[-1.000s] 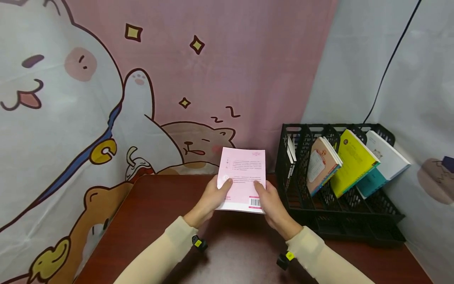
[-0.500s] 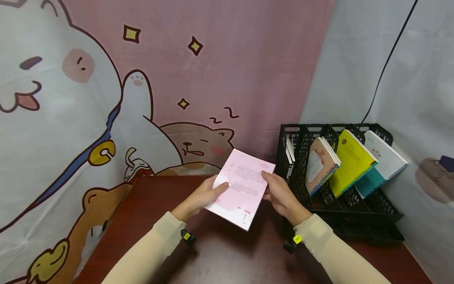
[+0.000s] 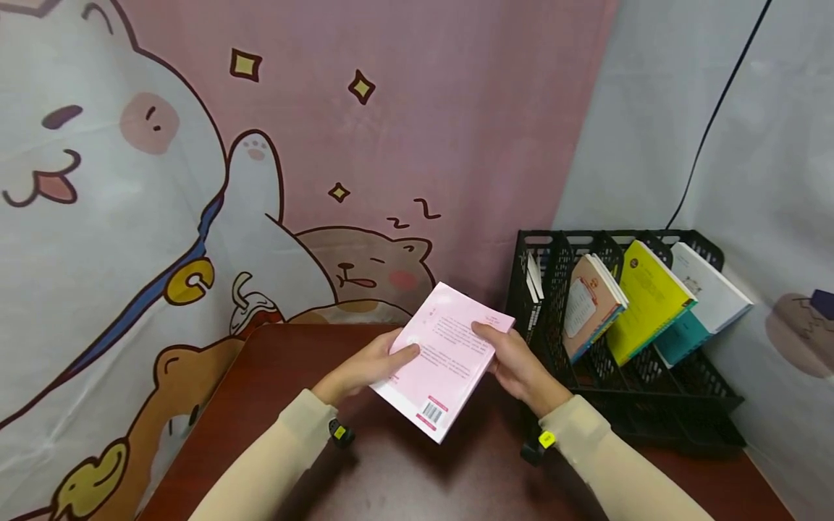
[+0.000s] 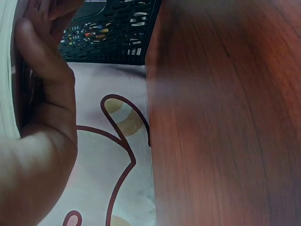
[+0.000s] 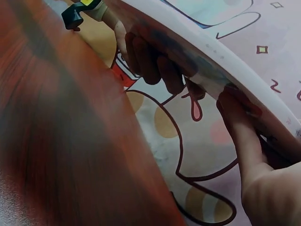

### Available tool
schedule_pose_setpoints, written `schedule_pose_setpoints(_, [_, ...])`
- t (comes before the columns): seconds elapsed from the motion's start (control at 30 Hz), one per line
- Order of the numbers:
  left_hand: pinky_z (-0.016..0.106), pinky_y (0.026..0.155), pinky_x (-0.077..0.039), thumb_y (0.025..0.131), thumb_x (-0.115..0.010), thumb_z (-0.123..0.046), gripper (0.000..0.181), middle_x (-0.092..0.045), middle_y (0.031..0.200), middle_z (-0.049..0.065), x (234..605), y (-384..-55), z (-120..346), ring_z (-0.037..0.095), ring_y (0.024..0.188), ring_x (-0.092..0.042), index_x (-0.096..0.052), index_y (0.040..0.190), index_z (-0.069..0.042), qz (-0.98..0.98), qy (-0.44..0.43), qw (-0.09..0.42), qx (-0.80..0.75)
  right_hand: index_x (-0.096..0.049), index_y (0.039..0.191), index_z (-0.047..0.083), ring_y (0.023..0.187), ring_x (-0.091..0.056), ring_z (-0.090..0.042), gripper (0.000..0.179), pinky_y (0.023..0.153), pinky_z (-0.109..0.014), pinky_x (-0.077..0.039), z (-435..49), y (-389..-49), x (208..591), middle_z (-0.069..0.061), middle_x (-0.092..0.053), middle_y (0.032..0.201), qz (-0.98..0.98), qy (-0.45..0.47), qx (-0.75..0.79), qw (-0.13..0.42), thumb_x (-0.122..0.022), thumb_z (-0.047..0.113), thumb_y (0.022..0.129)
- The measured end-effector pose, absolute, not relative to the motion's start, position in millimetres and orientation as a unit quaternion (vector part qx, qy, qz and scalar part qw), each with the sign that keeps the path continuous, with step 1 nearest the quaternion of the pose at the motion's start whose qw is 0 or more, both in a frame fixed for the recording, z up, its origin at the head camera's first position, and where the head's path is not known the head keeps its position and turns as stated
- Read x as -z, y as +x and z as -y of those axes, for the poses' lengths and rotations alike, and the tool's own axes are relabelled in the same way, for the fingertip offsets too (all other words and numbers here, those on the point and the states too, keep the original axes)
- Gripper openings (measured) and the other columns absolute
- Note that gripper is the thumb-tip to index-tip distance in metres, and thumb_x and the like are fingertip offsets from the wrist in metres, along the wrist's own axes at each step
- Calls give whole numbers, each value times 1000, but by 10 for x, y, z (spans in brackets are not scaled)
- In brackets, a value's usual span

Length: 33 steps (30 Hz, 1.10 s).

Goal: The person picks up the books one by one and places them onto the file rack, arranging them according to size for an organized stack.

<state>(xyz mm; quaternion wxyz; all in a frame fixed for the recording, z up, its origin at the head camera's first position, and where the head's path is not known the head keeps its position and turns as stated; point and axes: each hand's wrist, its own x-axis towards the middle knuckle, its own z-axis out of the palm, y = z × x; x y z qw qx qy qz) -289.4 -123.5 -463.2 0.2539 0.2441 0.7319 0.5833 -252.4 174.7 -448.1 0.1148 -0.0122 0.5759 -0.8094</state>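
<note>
A pink paperback book [image 3: 443, 362] is held over the table by both hands, tilted so its barcode corner points toward me. Its pale page edges [image 4: 6, 70] show in the left wrist view. My left hand [image 3: 374, 362] grips the left edge, thumb on the printed cover and fingers beneath. On the opposite edge, near the upper right corner, my right hand [image 3: 517, 359] pinches the book with its thumb on top. From below, in the right wrist view, the fingers of the right hand [image 5: 240, 127] press against the underside, with the left hand's fingers [image 5: 155, 66] farther along.
A black divided book rack [image 3: 625, 405] stands at the right of the brown table [image 3: 313, 362]. In it lean a peach book [image 3: 586, 311], a yellow book [image 3: 645, 297], a white and teal book [image 3: 704, 297] and thin white books [image 3: 534, 278]. A cartoon-printed curtain [image 3: 456, 145] hangs behind.
The book has turned from upright to slanted, its lower end swinging toward me. My right hand has shifted up along its edge to near the upper corner; the left hand moved slightly left.
</note>
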Motion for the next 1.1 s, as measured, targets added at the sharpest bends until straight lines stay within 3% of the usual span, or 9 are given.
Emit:
schedule_pose_setpoints(0.37, [41,70,-68,115,-59,-44,47,-80,111,12,4629,-2835,1153,25,85,-82,-57,153,-17,-747,251,214,-577,-55,152,-3,91,-81,-13,47,78,-31,-67,-1766,-2316,4243,2,-83,109,-647,10,762,14,-61,24,114])
schedule_pose_setpoints(0.47, [40,74,-67,115,-59,-43,40,-79,111,10,4647,-2821,1138,22,87,-81,-65,142,-15,-759,253,195,-568,-56,151,-4,88,-81,-11,47,77,-29,-67,-1839,-2240,4160,5,-82,105,-671,8,741,-18,-62,23,114])
schedule_pose_setpoints(0.57, [49,78,-68,115,-61,-39,33,-78,109,10,4667,-2816,1122,23,86,-80,-70,129,-10,-761,258,189,-564,-57,148,-6,84,-80,-8,46,74,-28,-66,-1957,-2151,4068,12,-80,98,-693,7,719,-50,-65,23,112])
schedule_pose_setpoints(0.73, [63,83,-67,115,-63,-32,29,-75,108,19,4690,-2802,1054,29,82,-80,-70,125,-6,-750,261,198,-575,-55,149,-6,85,-83,-11,46,72,-32,-68,-2254,-1974,3920,13,-82,103,-713,-56,693,-97,-65,22,113])
schedule_pose_setpoints(0.93, [50,75,-69,114,-65,-28,25,-68,117,43,4762,-2781,893,40,83,-81,-69,123,-6,-741,251,206,-588,-57,152,4,88,-86,-17,42,68,-40,-68,-2641,-1752,3787,11,-83,118,-729,-108,663,-129,-64,18,113])
schedule_pose_setpoints(1.0, [47,72,-69,114,-65,-28,23,-69,116,43,4787,-2770,819,42,83,-81,-69,123,-6,-738,250,207,-592,-58,152,9,87,-86,-18,41,66,-40,-68,-2770,-1667,3755,12,-82,119,-739,-102,651,-136,-64,17,113])
schedule_pose_setpoints(1.1, [50,72,-69,113,-66,-27,23,-70,114,43,4821,-2752,693,37,77,-81,-70,122,-6,-734,248,204,-598,-59,150,15,85,-85,-15,38,64,-38,-67,-2981,-1552,3723,14,-82,118,-749,-94,638,-151,-63,13,113])
